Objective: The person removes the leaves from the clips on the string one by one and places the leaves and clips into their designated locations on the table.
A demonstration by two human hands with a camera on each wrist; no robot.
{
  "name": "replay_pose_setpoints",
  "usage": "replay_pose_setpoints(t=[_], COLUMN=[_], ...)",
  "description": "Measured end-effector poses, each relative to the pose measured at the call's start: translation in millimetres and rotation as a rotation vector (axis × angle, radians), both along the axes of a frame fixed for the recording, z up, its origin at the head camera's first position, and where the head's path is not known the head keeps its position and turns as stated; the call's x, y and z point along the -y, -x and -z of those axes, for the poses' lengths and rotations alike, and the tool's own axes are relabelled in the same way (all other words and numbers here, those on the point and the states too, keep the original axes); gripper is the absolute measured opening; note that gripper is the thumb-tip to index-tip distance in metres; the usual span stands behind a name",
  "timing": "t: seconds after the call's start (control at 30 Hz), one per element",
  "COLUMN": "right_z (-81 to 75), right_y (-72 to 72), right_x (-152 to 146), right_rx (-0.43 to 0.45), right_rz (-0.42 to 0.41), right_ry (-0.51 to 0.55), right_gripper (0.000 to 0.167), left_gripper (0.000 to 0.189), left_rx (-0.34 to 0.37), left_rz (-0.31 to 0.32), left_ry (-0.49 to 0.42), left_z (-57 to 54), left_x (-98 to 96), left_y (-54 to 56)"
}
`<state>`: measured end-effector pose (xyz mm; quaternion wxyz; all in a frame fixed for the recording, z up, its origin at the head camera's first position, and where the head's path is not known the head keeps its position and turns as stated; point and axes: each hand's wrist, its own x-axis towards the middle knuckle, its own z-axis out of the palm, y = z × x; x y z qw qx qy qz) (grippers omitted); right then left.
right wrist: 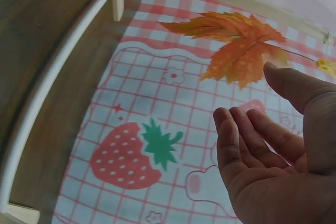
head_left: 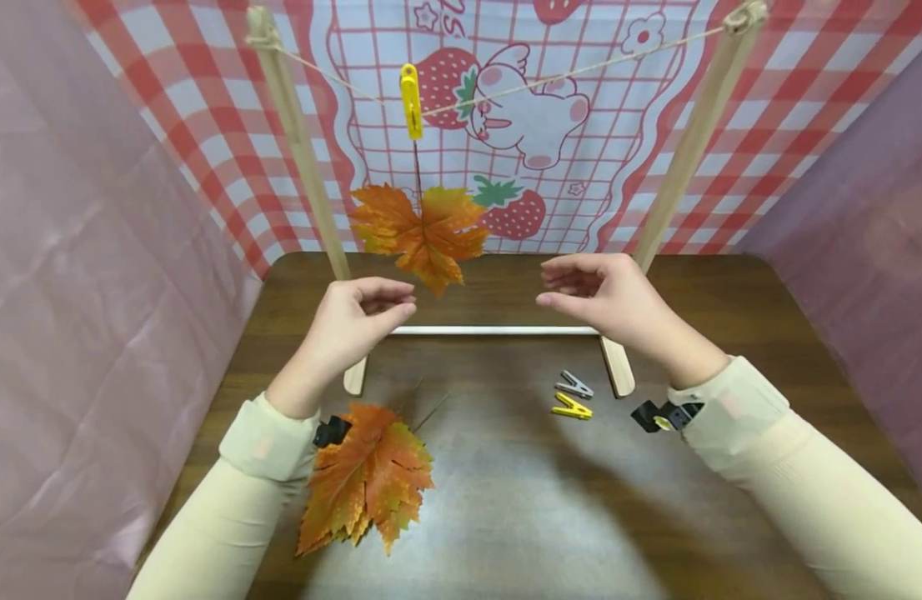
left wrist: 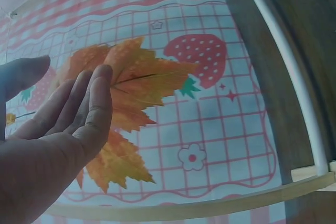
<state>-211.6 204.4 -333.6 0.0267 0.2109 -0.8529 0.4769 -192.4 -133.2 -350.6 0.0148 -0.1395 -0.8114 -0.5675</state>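
Note:
An orange maple leaf point(head_left: 423, 233) hangs by its stem from a yellow clothespin point(head_left: 411, 102) clipped on a string point(head_left: 581, 71). My left hand point(head_left: 363, 317), fingers relaxed and holding nothing, is just below and left of that leaf; in the left wrist view its fingers point(left wrist: 94, 103) overlap the leaf. To the right of the leaf, my right hand point(head_left: 599, 292) is raised with thumb and fingers apart and nothing between them. A small pile of maple leaves point(head_left: 371, 475) lies on the table by the left forearm. One grey clothespin point(head_left: 574, 384) and one yellow clothespin point(head_left: 572, 407) lie below the right hand.
Two wooden posts point(head_left: 299, 142) carry the string, joined low down by a white rod point(head_left: 498, 331). A wooden foot point(head_left: 617, 367) stands close to the clothespins. Behind the brown table point(head_left: 491, 517) hangs a checked strawberry cloth point(head_left: 198, 108), with pink fabric point(head_left: 78, 275) at the left.

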Motion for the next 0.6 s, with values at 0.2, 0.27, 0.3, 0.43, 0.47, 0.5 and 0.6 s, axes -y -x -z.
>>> replay_pose_setpoints(t=[0.2,0.27,0.3,0.43,0.47,0.5,0.6], right_z=[-16.5,-22.5,-25.4,-38.2,-41.6,-44.9,-55.2], right_y=[0.2,0.3,0.5,1.3,1.4,1.6,2.3], right_x=[6,9,10,13,14,15,17], right_rx=[-0.005,-0.018,-0.025,-0.065,-0.073,-0.079,-0.103], right_rz=[-0.003,-0.007,-0.009,-0.014,-0.014,-0.013,-0.02], right_ry=[0.026,0.027,0.026,0.024,0.02,0.016,-0.006], right_gripper=[0.033,0.033,0.032,0.032,0.032,0.033,0.034], left_gripper=[0.024,0.024,0.024,0.025,0.026,0.026,0.025], left_rx=[-0.058,-0.077,-0.084,-0.103,-0.105,-0.107,-0.118], left_rz=[-0.031,-0.041,-0.042,-0.034,-0.03,-0.028,-0.033], left_ry=[-0.129,-0.161,-0.178,-0.226,-0.238,-0.247,-0.258], left_z=[-5.6,-8.0,-9.3,-15.1,-16.5,-18.2,-23.7], left_x=[1.5,0.8,0.4,-1.2,-1.4,-1.5,-0.8], left_y=[0.7,1.2,1.7,3.9,4.5,4.8,5.3])
